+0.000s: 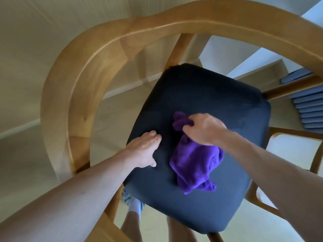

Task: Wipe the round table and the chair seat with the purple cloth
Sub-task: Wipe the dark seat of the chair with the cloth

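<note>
Chair seat (201, 95): dark padded cushion, seen from above, set inside a curved wooden backrest rail (83, 70).

Purple cloth (195, 159): lies bunched on the seat, touching the cushion. The larger part trails from under the right hand toward the near edge of the seat; a smaller fold sticks out just beyond the fingers.

Right hand (203, 128): rests on the far end of the cloth, fingers curled and clamped on a bunch of the fabric. The fingertips are hidden in the fabric.

Left hand (146, 148): lies flat on the seat, palm down, fingers straight and close together, thumb spread toward the near side. It holds nothing. It sits just beside the cloth, on the left, with a strip of bare cushion between them.

Below the seat's near edge, the person's legs and one patterned shoe (128, 198) on the pale floor (26, 163). Beyond the right hand, a second chair with a blue seat (309, 105) shows in part.
</note>
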A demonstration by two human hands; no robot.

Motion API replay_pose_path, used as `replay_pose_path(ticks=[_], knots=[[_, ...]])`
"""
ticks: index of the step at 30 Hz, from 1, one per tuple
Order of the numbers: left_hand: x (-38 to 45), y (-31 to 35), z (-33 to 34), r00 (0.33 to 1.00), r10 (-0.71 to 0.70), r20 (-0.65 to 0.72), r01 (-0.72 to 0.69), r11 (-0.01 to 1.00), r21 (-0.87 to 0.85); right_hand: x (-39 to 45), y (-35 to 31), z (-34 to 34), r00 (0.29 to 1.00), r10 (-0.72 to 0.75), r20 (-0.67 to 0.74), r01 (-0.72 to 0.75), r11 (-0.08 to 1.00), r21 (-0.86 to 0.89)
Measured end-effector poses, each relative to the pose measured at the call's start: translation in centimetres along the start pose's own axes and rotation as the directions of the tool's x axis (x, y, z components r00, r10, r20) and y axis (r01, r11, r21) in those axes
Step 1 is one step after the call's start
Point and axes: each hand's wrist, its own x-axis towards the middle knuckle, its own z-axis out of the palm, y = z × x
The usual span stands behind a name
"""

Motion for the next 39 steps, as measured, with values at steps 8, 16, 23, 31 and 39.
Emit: replay_pose_path(ticks=[8, 16, 23, 31, 39], knots=[[-1.3, 1.0, -0.5, 0.999, -0.033, -0.035, 0.034, 0.999, 0.014, 0.2, -5.0, 4.8, 0.989, -0.008, -0.150, 0.008, 1.000, -0.002], [-3.5, 2.0, 1.3, 0.965, -0.257, -0.058, 0.261, 0.964, 0.054, -2.7, -3.2, 4.9, 0.971, -0.164, 0.176, 0.181, 0.980, -0.084], [-3.6, 2.2, 2.8, 0.961, -0.270, 0.063, 0.267, 0.962, 0.048, 1.1, -3.2, 1.4, 0.984, 0.122, -0.127, -0.067, 0.926, 0.371], [-3.3, 1.9, 3.4, 0.967, -0.244, 0.075, 0.236, 0.967, 0.098, -2.0, -7.3, 7.4, 0.919, -0.332, 0.215, 0.376, 0.901, -0.216], [-3.2, 1.8, 3.4, 0.967, -0.250, 0.048, 0.246, 0.967, 0.070, 2.3, -3.8, 1.4, 0.989, 0.023, -0.147, 0.022, 0.954, 0.301]])
